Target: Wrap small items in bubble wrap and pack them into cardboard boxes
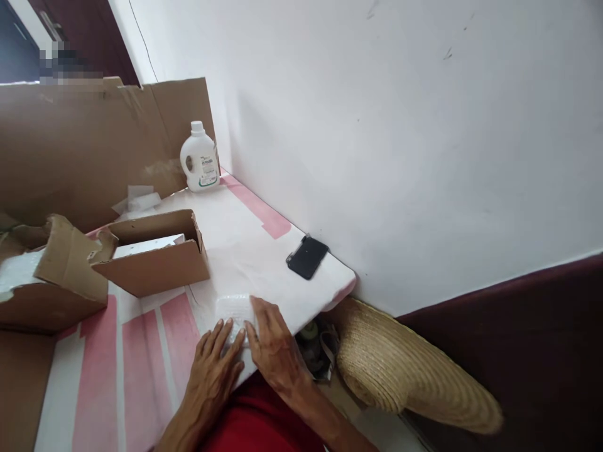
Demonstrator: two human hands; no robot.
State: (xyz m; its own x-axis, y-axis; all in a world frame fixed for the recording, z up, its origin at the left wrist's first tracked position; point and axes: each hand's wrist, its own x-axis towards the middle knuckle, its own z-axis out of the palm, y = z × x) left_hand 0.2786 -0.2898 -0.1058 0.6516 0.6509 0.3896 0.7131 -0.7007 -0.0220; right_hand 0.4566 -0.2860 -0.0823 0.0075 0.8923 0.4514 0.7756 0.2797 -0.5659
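A small flat packet in clear bubble wrap (234, 306) lies on the table near its front edge. My left hand (211, 363) rests on the packet's near side, fingers stretched out and apart. At its right edge is my right hand (274, 344), fingers along the side and thumb against the near part, gripping that edge. What the wrap encloses cannot be made out. Beyond the hands, to the left, stands an open cardboard box (160, 270) with flat white items (148, 245) inside.
Another cardboard box (70, 270) holds bubble-wrapped things at far left. A white jug (201, 164) stands before a tall cardboard sheet (94, 150). A black flat object (308, 257) lies by the wall (400, 157). A woven straw item (400, 364) sits right of the table corner.
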